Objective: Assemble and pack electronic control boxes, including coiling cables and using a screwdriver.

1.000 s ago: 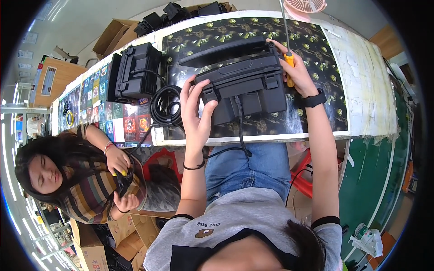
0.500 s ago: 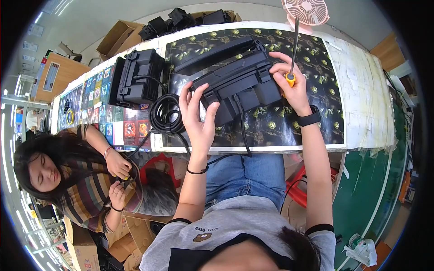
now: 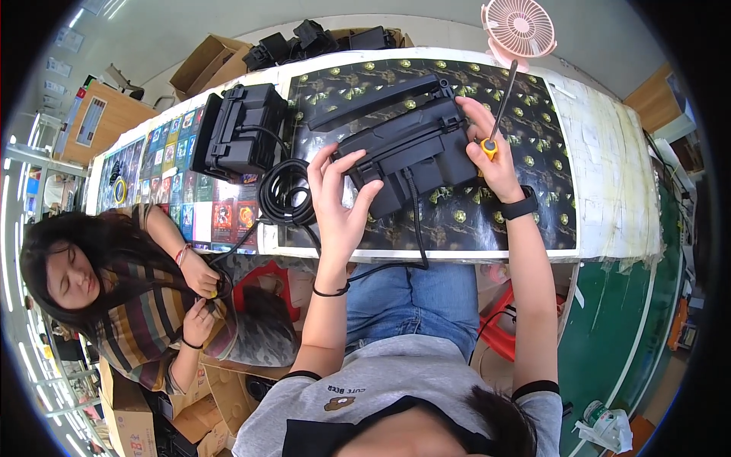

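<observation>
A black plastic box (image 3: 415,145) with latches lies tilted on the dark patterned mat in front of me, a cable coming out of its near side. A long black flap or bar (image 3: 373,104) sits along its far side. My left hand (image 3: 339,198) grips the box's left end, fingers on top and thumb at its near face. At the right end, my right hand (image 3: 495,164) steadies the box while holding a screwdriver (image 3: 489,146) with a yellow handle. The screwdriver's shaft points up and away from the box.
A second black box (image 3: 245,131) and a coiled black cable (image 3: 285,190) lie to the left. A pink fan (image 3: 520,27) stands at the far edge. Cartons (image 3: 209,67) with black parts are behind the table (image 3: 609,160). On my left, a co-worker (image 3: 122,305) handles a cable.
The whole view has shifted slightly. The screwdriver leans further to the right in my right hand. Both hands stay at the ends of the box.
</observation>
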A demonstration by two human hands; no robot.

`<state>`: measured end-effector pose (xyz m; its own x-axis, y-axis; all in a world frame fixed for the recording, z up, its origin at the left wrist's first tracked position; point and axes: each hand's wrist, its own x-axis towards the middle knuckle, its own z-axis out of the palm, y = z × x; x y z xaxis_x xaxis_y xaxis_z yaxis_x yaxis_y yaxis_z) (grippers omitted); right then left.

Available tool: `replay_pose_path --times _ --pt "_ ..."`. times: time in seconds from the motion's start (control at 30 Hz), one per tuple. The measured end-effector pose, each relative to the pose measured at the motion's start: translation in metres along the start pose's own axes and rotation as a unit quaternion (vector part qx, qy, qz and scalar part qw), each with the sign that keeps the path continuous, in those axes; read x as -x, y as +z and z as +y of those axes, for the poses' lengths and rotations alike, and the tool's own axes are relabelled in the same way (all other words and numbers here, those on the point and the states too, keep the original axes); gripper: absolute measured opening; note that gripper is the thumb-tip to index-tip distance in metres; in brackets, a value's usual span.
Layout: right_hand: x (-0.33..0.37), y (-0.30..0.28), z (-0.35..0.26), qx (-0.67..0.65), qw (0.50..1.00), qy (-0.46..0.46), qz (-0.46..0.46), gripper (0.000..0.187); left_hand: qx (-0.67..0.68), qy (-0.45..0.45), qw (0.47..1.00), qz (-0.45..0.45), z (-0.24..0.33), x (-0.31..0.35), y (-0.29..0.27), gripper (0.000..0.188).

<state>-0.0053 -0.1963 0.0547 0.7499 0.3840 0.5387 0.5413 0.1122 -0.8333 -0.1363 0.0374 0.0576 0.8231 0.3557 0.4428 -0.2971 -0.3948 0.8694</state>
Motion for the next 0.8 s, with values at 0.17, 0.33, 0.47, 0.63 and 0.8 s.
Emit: replay_pose_path --times 0.17,0.33,0.47,0.63,0.8 --pt "0.003 -0.007 0.004 -0.034 0.999 0.009 -0.04 0.041 -0.022 0.013 0.999 -0.025 -0.001 0.005 -0.003 0.045" --pt "0.002 -0.007 0.0 -0.112 0.993 0.034 -0.032 0.029 -0.029 0.013 0.999 -0.031 0.001 0.005 -0.005 0.044" --pt "0.001 -0.011 -0.004 -0.009 0.996 0.001 -0.091 0.027 -0.001 -0.022 1.0 -0.01 0.005 0.0 -0.004 0.043" --pt "0.001 -0.003 -0.011 0.02 0.999 0.019 -0.023 0.043 -0.016 -0.017 1.0 -0.018 0.006 0.0 -0.007 0.045" --pt "0.0 0.002 -0.008 0.097 0.995 -0.008 0.026 0.046 -0.022 -0.006 1.0 0.0 0.006 0.006 -0.005 0.044"
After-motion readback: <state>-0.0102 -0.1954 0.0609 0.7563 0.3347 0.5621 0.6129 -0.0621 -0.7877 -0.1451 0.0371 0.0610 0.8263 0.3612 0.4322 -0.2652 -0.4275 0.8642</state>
